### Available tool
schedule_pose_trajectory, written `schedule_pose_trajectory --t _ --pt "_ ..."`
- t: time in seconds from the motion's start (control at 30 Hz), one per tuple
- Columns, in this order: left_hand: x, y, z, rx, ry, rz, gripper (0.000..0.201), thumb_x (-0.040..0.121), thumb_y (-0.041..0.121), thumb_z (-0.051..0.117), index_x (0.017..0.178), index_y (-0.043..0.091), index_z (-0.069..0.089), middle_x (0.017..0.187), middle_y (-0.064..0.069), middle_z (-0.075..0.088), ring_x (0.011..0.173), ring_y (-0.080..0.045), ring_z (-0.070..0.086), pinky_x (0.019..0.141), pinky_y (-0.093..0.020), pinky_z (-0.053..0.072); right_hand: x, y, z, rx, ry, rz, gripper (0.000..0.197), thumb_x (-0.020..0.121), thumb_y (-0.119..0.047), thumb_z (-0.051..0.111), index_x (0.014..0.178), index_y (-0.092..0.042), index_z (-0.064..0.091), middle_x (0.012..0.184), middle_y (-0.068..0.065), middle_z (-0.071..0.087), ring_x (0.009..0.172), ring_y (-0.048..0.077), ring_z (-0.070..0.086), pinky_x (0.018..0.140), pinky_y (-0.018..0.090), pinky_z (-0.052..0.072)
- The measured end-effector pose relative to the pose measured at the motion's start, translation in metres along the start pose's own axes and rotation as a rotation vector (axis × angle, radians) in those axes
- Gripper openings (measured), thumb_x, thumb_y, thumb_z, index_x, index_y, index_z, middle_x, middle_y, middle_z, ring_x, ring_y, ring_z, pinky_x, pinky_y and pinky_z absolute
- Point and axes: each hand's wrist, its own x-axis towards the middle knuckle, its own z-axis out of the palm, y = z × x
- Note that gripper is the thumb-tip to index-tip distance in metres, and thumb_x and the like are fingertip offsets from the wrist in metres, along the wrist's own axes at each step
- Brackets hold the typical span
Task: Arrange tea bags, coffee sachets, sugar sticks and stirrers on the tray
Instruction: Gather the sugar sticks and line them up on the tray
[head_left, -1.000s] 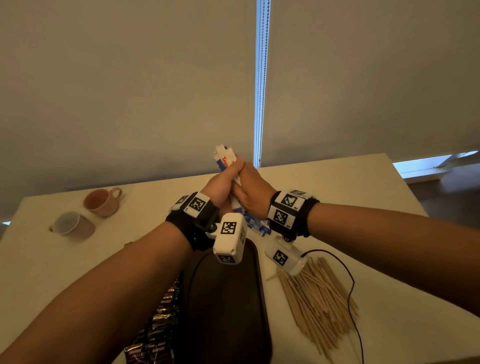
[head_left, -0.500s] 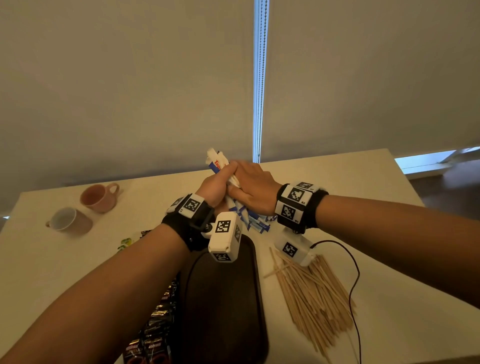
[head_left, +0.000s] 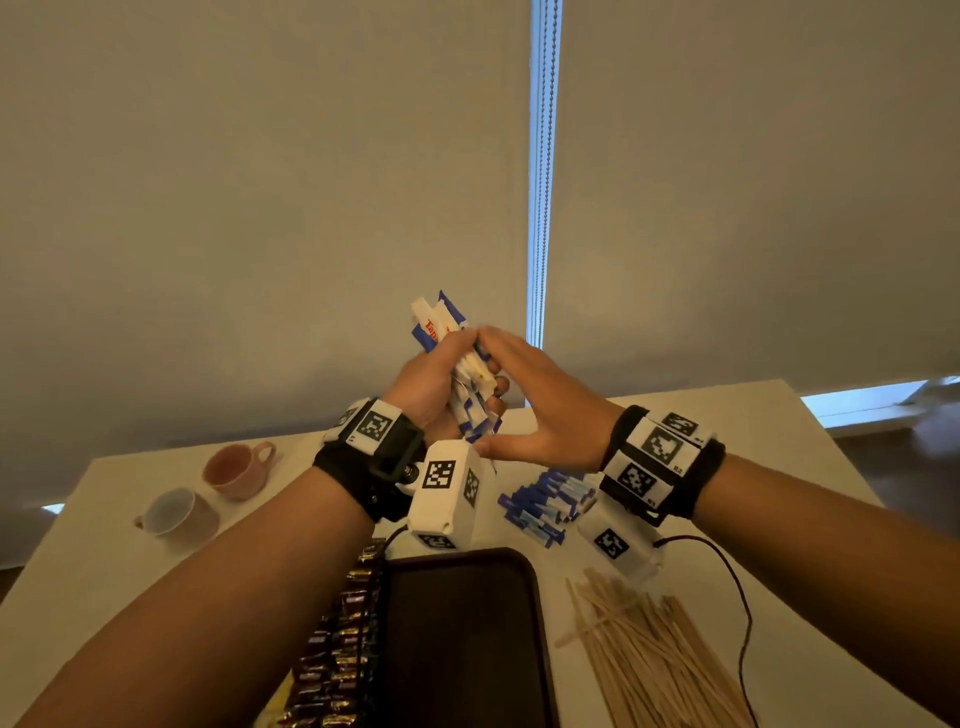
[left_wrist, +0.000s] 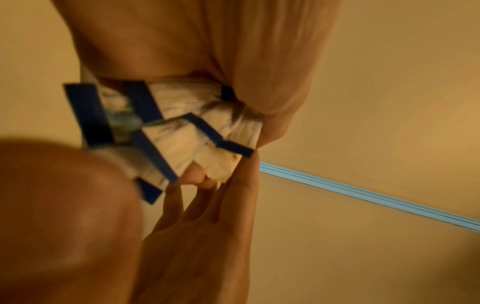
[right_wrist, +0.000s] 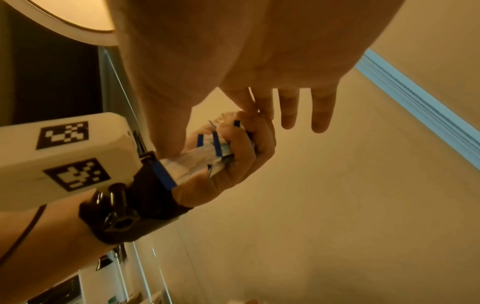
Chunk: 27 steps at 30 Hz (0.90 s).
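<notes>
My left hand (head_left: 441, 384) grips a bundle of white and blue sugar sticks (head_left: 465, 387), held upright above the table's far side. The same bundle (left_wrist: 166, 131) fills the left wrist view, fingers curled round it. My right hand (head_left: 524, 405) is beside it with fingers straight, its fingertips touching the top of the bundle (right_wrist: 207, 152) and the thumb near the bottom. More sugar sticks (head_left: 545, 506) lie on the table under my right wrist. The dark tray (head_left: 467, 639) sits bare near me. Wooden stirrers (head_left: 649, 660) lie in a heap to its right, dark sachets (head_left: 337, 660) to its left.
Two cups stand at the far left, a pink one (head_left: 236, 467) and a paler one (head_left: 174, 514). A black cable (head_left: 743, 618) runs past the stirrers. Closed blinds (head_left: 260, 182) hang behind the white table (head_left: 779, 493).
Both hands rose with the sugar sticks. My right hand let go of the bundle and spread its fingers; the left still grips it.
</notes>
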Motion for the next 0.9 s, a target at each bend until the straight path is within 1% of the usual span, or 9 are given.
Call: schedule_pose_trajectory --t 0.13,0.23,0.3,0.4,0.43,0.53,0.67,0.8,0.9 --pt "-0.015 0.033 -0.005 0.011 -0.094 0.047 0.026 0.096 0.032 0.054 0.098 0.006 0.055 0.077 -0.009 0.053 0.063 -0.019 0.057 0.052 -0.029 0.048 0.012 -0.034 -0.008 -0.035 0.036 -0.048 0.091 0.073 -0.041 0.082 0.144 -0.021 0.028 0.138 -0.002 0.044 0.125 0.016 0.046 0.103 0.041 0.044" --pt "-0.029 0.059 -0.012 0.025 -0.139 0.074 0.026 0.096 0.030 0.054 0.104 0.006 0.054 0.077 -0.010 0.054 0.063 -0.020 0.056 0.051 -0.030 0.048 0.023 -0.057 -0.004 -0.099 0.046 -0.069 0.110 0.067 -0.044 0.086 0.149 -0.030 0.015 0.148 -0.005 0.033 0.134 0.013 0.036 0.111 0.031 0.037" --pt "-0.040 0.076 -0.019 0.025 -0.150 0.091 0.025 0.097 0.029 0.054 0.103 0.005 0.054 0.076 -0.011 0.056 0.062 -0.020 0.057 0.050 -0.029 0.047 0.030 -0.071 0.002 -0.190 0.036 -0.065 0.123 0.062 -0.048 0.088 0.151 -0.027 0.006 0.156 -0.004 0.020 0.142 0.011 0.024 0.116 0.023 0.028" --pt "-0.058 0.098 -0.032 0.024 -0.179 0.110 0.021 0.097 0.029 0.054 0.098 0.008 0.054 0.076 -0.011 0.058 0.060 -0.020 0.059 0.049 -0.028 0.047 0.043 -0.093 0.014 -0.299 0.059 -0.034 0.134 0.061 -0.052 0.087 0.156 -0.016 0.000 0.163 -0.003 0.005 0.149 0.009 0.007 0.121 0.029 0.019" --pt "-0.063 0.105 -0.037 0.027 -0.198 0.115 0.021 0.098 0.029 0.054 0.097 0.009 0.055 0.076 -0.010 0.058 0.062 -0.020 0.058 0.050 -0.028 0.047 0.048 -0.102 0.018 -0.291 0.104 -0.055 0.129 0.062 -0.051 0.086 0.155 -0.016 0.005 0.162 -0.002 0.011 0.148 0.010 0.012 0.120 0.030 0.022" --pt "-0.078 0.121 -0.053 0.029 -0.254 0.123 0.021 0.098 0.030 0.052 0.093 0.010 0.057 0.075 -0.007 0.057 0.065 -0.020 0.056 0.054 -0.029 0.048 0.063 -0.127 0.032 -0.239 0.257 -0.166 0.106 0.068 -0.042 0.085 0.148 -0.022 0.019 0.146 -0.007 0.036 0.133 0.005 0.037 0.109 0.014 0.032" --pt "-0.093 0.136 -0.073 0.015 -0.272 0.122 0.021 0.097 0.028 0.054 0.096 0.008 0.057 0.076 -0.008 0.059 0.066 -0.022 0.058 0.061 -0.033 0.052 0.077 -0.141 0.055 -0.282 0.367 -0.170 0.097 0.075 -0.036 0.081 0.150 -0.004 0.027 0.150 0.002 0.040 0.136 0.011 0.040 0.109 0.027 0.039" --pt "-0.106 0.147 -0.090 0.016 -0.322 0.095 0.020 0.097 0.030 0.054 0.097 0.010 0.058 0.080 -0.007 0.059 0.074 -0.022 0.061 0.084 -0.049 0.055 0.085 -0.152 0.067 -0.330 0.443 -0.195 0.088 0.077 -0.034 0.080 0.147 -0.004 0.035 0.146 0.005 0.048 0.133 0.011 0.046 0.109 0.022 0.038" --pt "-0.115 0.150 -0.094 -0.002 -0.321 0.105 0.020 0.097 0.028 0.054 0.104 0.010 0.058 0.086 -0.009 0.061 0.080 -0.023 0.062 0.092 -0.055 0.052 0.092 -0.157 0.070 -0.345 0.464 -0.218 0.085 0.077 -0.036 0.077 0.145 -0.004 0.039 0.142 0.005 0.052 0.130 0.014 0.050 0.108 0.026 0.041"
